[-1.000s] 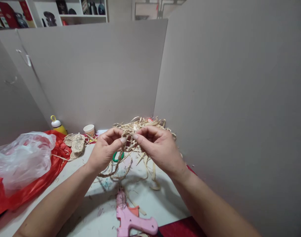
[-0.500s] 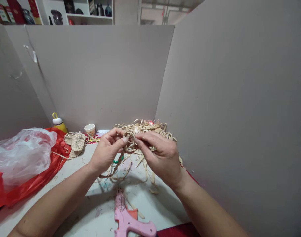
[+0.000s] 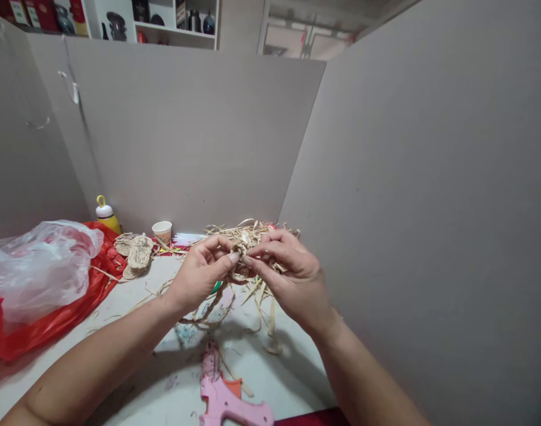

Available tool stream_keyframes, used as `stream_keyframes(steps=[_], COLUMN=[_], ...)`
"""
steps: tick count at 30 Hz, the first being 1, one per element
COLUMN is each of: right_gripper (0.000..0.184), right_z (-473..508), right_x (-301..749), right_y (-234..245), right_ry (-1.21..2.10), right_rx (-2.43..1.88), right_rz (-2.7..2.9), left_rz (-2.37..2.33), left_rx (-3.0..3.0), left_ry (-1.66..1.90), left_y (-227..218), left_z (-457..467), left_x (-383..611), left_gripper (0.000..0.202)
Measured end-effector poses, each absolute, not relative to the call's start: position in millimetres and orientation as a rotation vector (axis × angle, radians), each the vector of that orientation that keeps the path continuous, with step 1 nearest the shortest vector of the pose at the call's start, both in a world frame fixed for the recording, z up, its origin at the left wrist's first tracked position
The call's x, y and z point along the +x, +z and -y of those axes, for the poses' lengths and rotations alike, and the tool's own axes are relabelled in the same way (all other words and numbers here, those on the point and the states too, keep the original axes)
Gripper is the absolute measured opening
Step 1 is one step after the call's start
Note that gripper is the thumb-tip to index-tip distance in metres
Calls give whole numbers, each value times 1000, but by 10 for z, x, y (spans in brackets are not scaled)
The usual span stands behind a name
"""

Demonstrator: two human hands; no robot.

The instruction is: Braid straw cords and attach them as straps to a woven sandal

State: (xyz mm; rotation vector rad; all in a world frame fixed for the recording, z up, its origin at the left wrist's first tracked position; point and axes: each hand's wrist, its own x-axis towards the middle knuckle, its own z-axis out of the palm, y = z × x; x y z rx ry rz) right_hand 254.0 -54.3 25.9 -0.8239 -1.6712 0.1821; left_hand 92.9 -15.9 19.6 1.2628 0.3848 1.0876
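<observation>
My left hand [image 3: 199, 278] and my right hand [image 3: 292, 275] meet above the white table [image 3: 128, 307], fingertips pinched together on a twisted straw cord [image 3: 212, 307] that hangs down in a loop below them. Behind the hands lies a loose pile of dry straw strips [image 3: 248, 234]. A green ring [image 3: 217, 287] shows just under my left hand, mostly hidden. A pink glue gun [image 3: 226, 399] lies on the table near the front edge, below the hands.
Grey cardboard partitions [image 3: 190, 136] wall in the table at the back and on both sides. At the left are a clear plastic bag [image 3: 35, 266] on red plastic [image 3: 52, 331], a yellow bottle [image 3: 106, 214], a paper cup [image 3: 162, 232] and small woven straw pieces [image 3: 137, 254].
The view has shifted slightly; both hands stay pinched on the straw cord, the right fingers working a little closer to the left thumb. Table objects have not moved.
</observation>
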Motion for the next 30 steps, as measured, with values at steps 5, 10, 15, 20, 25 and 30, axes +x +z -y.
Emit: stream_keyframes(steps=[5, 10, 15, 20, 25, 30], right_gripper=[22, 23, 20, 21, 20, 22], right_z=[521, 504, 468, 419, 408, 411], right_x=[2581, 2664, 2708, 2706, 2694, 2695], right_y=[309, 332, 305, 262, 250, 245], right_ry=[781, 1025, 1067, 1104, 1172, 1207], right_rx=[-816, -813, -854, -856, -831, -868], right_rz=[1494, 1547, 1561, 1509, 1456, 1434], left_rz=[-389, -390, -418, -451, -515, -534], left_rx=[1340, 1433, 1493, 1468, 1459, 1461], left_ry=[1078, 1016, 988, 979, 996, 974], left_y=[212, 218, 232, 237, 231, 242], left_z=[189, 229, 244, 241, 222, 219], left_x=[904, 886, 898, 895, 870, 877], left_gripper=[21, 22, 25, 25, 19, 21])
